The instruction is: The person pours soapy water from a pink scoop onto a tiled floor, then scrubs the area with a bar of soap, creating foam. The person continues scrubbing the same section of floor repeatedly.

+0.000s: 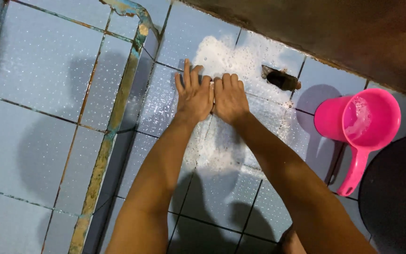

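Left hand (193, 96) and right hand (230, 97) side by side, touching, pressed palm-down on wet blue tile floor (43, 66) over a patch of white foam (222, 56); fingers extended, grip released on the left, something pale barely visible between the hands, too hidden to identify, so cannot tell whether the right grasps it. Floor drain (281, 79) just beyond the right hand, at the foam's edge. Pink dipper (365, 124) standing well to the right near the wall, suds inside, handle pointing toward the person; raised tiled curb (118, 94) to the left.
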